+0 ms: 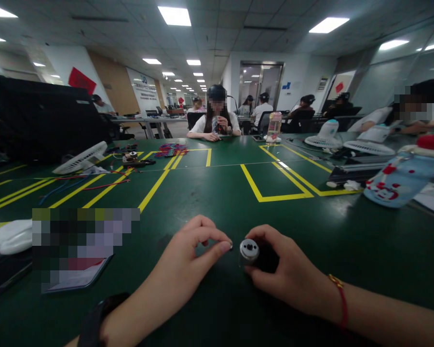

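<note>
Green matting with yellow taped boxes covers the long worktable [217, 193] I am looking down on, in an open office under ceiling panel lights. Going from the left edge: a white desk fan lying on its back [80, 157], loose red and blue wires [94, 183], and near the front-left corner a flat phone-like slab [75, 282], partly blurred out. Close to the near edge, about the middle, my left hand [188, 255] has thumb and forefinger pressed together on something very small; I can only make out a dark speck at the fingertips [226, 246] and cannot tell what it is. Just to its right, nearly touching, is the small dark cylinder with a silver metal end cap [249, 250], held by my right hand [285, 274] with thumb below and fingers curled over the top. Its long axis runs roughly along the table's near edge, the capped end with a hole pointing left toward the pinched piece. The cylinder's body is mostly hidden in my right palm. Further right stands a pale blue bottle with red marks [398, 180]; other people sit along the far edge.
</note>
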Demonstrator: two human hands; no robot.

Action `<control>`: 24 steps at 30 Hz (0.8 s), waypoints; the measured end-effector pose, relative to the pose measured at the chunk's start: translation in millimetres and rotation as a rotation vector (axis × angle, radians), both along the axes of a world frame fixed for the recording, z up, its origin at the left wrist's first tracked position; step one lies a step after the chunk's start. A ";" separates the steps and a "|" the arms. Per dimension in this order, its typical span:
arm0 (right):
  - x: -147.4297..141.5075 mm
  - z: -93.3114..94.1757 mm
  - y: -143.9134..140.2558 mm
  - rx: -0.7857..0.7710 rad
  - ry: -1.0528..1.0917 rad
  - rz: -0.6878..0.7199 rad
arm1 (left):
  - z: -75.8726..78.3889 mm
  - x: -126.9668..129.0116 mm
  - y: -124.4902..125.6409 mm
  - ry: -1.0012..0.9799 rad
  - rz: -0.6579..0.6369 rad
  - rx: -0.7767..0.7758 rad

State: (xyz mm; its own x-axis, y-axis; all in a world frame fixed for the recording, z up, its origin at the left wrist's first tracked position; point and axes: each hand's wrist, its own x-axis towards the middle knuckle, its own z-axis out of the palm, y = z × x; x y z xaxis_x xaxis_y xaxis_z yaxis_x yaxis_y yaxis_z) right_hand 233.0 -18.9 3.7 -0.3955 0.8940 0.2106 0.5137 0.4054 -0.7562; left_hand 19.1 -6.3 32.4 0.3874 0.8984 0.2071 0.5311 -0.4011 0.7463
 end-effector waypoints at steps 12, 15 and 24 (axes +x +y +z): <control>39.5 0.5 12.4 0.188 0.016 -0.215 | -23.9 -7.4 0.5 0.112 -0.049 -0.045; 106.3 -3.0 20.7 0.248 -0.078 -0.446 | -21.0 -34.9 0.4 0.098 0.053 -0.083; 246.8 -16.0 13.3 0.224 -0.536 -0.910 | -26.2 -75.8 -1.6 0.038 0.312 -0.168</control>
